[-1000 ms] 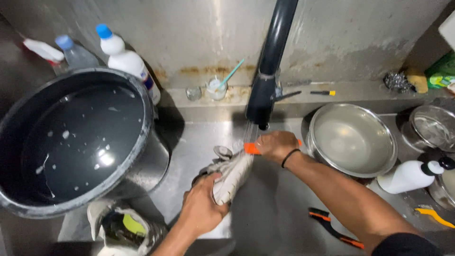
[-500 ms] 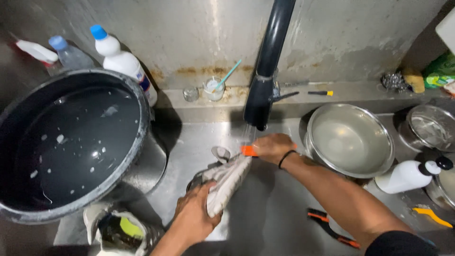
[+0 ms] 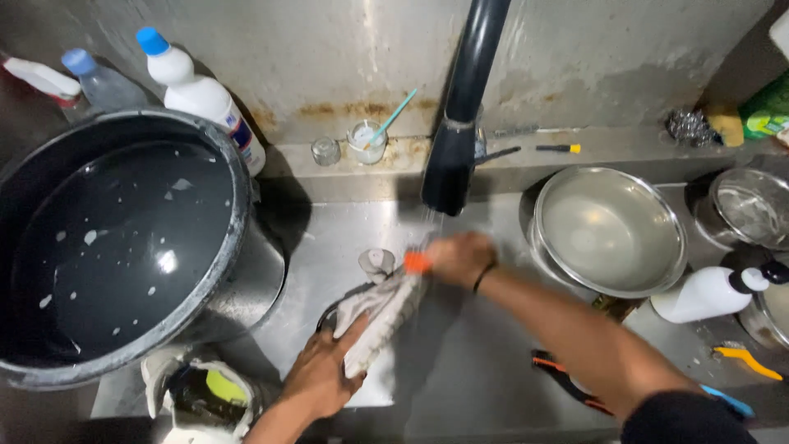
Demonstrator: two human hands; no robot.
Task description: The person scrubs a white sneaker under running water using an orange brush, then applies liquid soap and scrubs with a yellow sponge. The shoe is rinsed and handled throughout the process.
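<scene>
Left hand (image 3: 316, 378) gripping pale fish (image 3: 380, 316), right hand (image 3: 457, 256) closed on orange-handled tool (image 3: 417, 262), dark pot (image 3: 115, 247) holding speckled water, steel bowl (image 3: 610, 230) wet

The sink floor (image 3: 485, 386) lies open between the two forearms and toward the near edge; to the left the big dark pot (image 3: 123, 247) of water crowds that side; the black tap (image 3: 460, 123) hangs over the middle; the steel bowl (image 3: 608, 230) and a white squeeze bottle (image 3: 707, 294) block the right.
</scene>
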